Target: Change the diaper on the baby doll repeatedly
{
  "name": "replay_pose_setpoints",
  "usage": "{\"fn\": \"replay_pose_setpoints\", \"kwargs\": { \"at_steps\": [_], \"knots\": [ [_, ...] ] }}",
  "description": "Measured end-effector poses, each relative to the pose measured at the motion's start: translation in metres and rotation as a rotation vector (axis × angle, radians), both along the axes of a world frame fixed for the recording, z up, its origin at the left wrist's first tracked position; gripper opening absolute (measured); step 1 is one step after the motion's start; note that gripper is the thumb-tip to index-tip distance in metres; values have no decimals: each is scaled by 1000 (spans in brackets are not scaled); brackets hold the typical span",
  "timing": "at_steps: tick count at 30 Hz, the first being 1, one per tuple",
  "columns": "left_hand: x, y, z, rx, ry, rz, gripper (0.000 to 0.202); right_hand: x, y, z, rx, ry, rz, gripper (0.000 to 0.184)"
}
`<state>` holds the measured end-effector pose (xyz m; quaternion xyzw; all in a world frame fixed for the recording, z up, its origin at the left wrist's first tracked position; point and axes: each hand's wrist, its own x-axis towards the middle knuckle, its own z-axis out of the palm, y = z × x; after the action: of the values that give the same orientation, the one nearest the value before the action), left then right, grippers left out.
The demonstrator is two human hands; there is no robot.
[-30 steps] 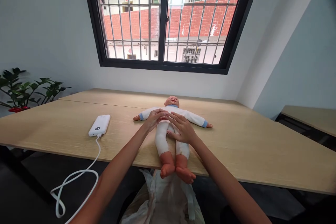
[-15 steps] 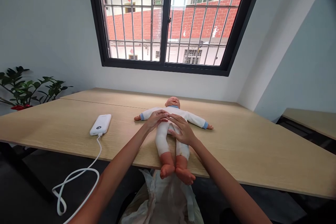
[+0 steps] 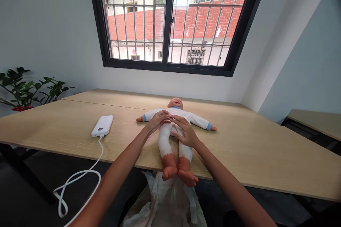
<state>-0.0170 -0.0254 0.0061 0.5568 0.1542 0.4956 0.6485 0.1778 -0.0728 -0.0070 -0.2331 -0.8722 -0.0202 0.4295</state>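
Note:
A baby doll [image 3: 165, 141] in a white bodysuit with blue cuffs lies on its back on the wooden table [image 3: 253, 149], arms spread, bare feet hanging over the near edge. My left hand [image 3: 156, 121] rests on the doll's belly with fingers curled together on the cloth. My right hand [image 3: 185, 132] lies flat over the doll's hip and right thigh, fingers stretched out. The fingertips of both hands meet at the doll's waist.
A white power bank [image 3: 102, 126] lies left of the doll, its white cable [image 3: 77, 181] looping off the table edge. A potted plant [image 3: 23, 92] stands at far left. White cloth [image 3: 167, 202] lies in my lap. A barred window [image 3: 170, 21] is behind.
Both hands stay on the doll's waist with only slight finger shifts. The view has turned a little to the left since a second ago.

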Motion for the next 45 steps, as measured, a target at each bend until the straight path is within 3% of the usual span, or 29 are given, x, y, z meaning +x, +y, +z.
{"fn": "replay_pose_setpoints", "kwargs": {
  "at_steps": [10,20,25,29,37,39,41,43,45],
  "knots": [
    [-1,2,-3,24,3,-70,32,-4,-4,1,-166,134,77,42],
    [-1,1,-2,5,8,-68,36,-6,-3,0,-203,140,63,42],
    [4,5,-7,-15,62,67,39,-5,5,-7,-254,123,-3,45],
    [10,3,-11,33,181,187,29,-3,10,-9,-279,75,-46,56],
    [26,15,-14,185,281,336,16,3,38,-13,-253,76,-80,50],
    [25,-3,-8,244,314,390,15,6,32,-6,-229,143,-136,43],
    [18,-41,-3,334,345,485,20,10,6,7,-164,235,-217,34],
    [4,-94,-4,439,380,495,23,17,-42,20,-84,318,-277,26],
    [-16,-150,-16,437,491,428,18,26,-101,24,-59,310,-319,21]
  ]
}}
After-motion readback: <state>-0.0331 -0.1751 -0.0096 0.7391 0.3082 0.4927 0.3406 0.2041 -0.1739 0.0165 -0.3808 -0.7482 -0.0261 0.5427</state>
